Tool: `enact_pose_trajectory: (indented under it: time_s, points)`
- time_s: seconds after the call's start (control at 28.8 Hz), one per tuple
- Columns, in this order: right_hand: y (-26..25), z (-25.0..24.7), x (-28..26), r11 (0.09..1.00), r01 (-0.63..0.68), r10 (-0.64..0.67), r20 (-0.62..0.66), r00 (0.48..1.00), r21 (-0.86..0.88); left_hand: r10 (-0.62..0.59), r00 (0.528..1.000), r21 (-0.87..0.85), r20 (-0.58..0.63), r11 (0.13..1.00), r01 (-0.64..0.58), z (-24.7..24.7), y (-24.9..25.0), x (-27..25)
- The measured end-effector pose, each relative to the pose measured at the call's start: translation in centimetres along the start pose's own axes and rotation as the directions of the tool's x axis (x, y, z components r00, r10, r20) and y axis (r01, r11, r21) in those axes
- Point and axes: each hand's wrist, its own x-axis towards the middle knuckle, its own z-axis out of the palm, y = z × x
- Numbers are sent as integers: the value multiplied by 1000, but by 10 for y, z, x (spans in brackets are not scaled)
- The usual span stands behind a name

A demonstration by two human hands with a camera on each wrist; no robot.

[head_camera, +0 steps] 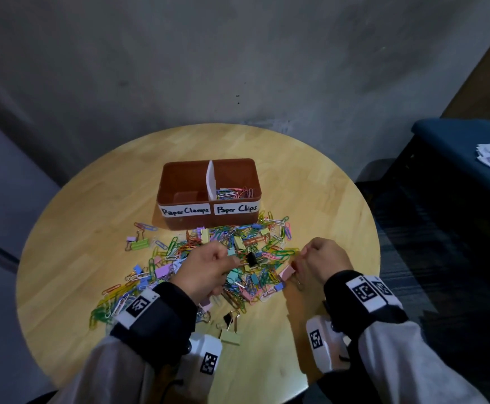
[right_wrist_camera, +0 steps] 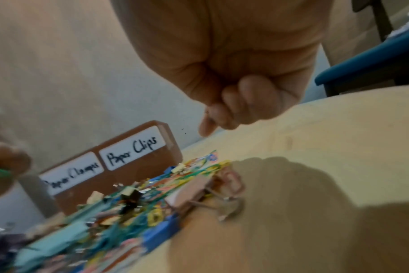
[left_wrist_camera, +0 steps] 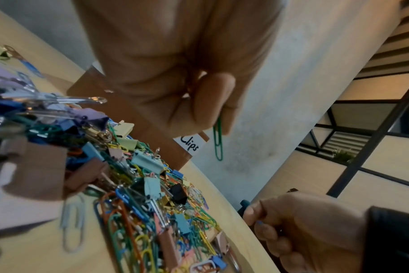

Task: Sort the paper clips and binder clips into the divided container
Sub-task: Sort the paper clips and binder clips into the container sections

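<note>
Your fingers (left_wrist_camera: pixel 218 96) of the left hand (head_camera: pixel 206 268) were curled in, and thumb and forefinger pinched a green paper clip (left_wrist_camera: pixel 218 142) that hung down from them, above the pile (head_camera: pixel 209 263). Your right hand (head_camera: pixel 324 262) was also closed into a loose fist, just above the right side of the pile; whether it held anything, I cannot tell, because the right wrist view is blurred.

The pile of coloured paper clips and binder clips lay in the middle of the round tabletop (head_camera: pixel 77 228) and spread toward its near edge. A black binder clip (head_camera: pixel 251 259) sat in the pile between your two hands, and a pink binder clip (head_camera: pixel 287 272) lay just beside your right hand.

The brown divided container (head_camera: pixel 179 176) stood behind the pile, toward the far edge. Its right compartment, labelled "Paper Clips", held some paper clips (head_camera: pixel 233 193). Its left compartment carried the label "Paper Clamps".

A blue seat (head_camera: pixel 456 147) stood to the right of the table.
</note>
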Motion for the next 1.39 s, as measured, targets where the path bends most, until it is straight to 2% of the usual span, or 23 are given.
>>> enact_pose_trajectory:
  time_s: [0.17,0.28,0.42,0.56,0.63,0.8,0.87,1.01,1.04,1.11,1.15,1.18,1.25,1.29,1.32,1.39]
  points:
    - [-2,6,7,923,-61,79,31,996,-379,-52,996,-291,75,954,72,5,5,9]
    - [-2,16,9,874,-59,71,8,997,-483,-96,975,-402,199,900,170,6,17,11]
    - [-9,25,12,872,-63,79,13,997,-485,-135,953,-467,271,847,253,-1,20,19]
    - [-19,27,10,890,-151,219,112,969,-429,-93,975,-439,202,881,175,-6,18,18]
    - [-22,28,10,886,-159,236,128,963,-436,-72,981,-450,179,881,146,-6,19,17]
    - [-22,31,3,901,-106,183,147,972,-422,-84,977,-599,198,778,188,-6,19,15]
    - [-18,29,-2,916,-83,151,146,978,-392,-82,974,-576,212,795,192,-5,18,14]
    - [-10,14,-2,989,-75,80,39,996,-127,-86,980,-389,182,909,152,0,19,13]
    - [-9,9,2,995,-95,96,36,995,-7,-57,985,-293,160,950,103,1,19,12]
    - [-11,2,9,958,-174,158,86,984,228,72,992,26,99,997,-75,3,15,12]
    - [-13,-1,11,911,-225,191,131,973,345,161,984,228,78,958,-175,5,11,12]
    - [-16,-3,12,848,-271,208,184,961,455,229,971,419,76,876,-239,6,8,12]
    - [-22,-5,11,733,-341,199,294,935,589,276,957,722,89,644,-253,11,4,11]
    - [-23,-5,11,695,-357,185,325,927,624,283,954,803,102,542,-247,14,2,12]
    - [-23,-3,12,686,-356,173,333,927,635,282,953,844,113,479,-242,17,3,12]
    - [-21,2,18,737,-315,162,295,941,598,254,958,882,135,410,-233,23,4,13]
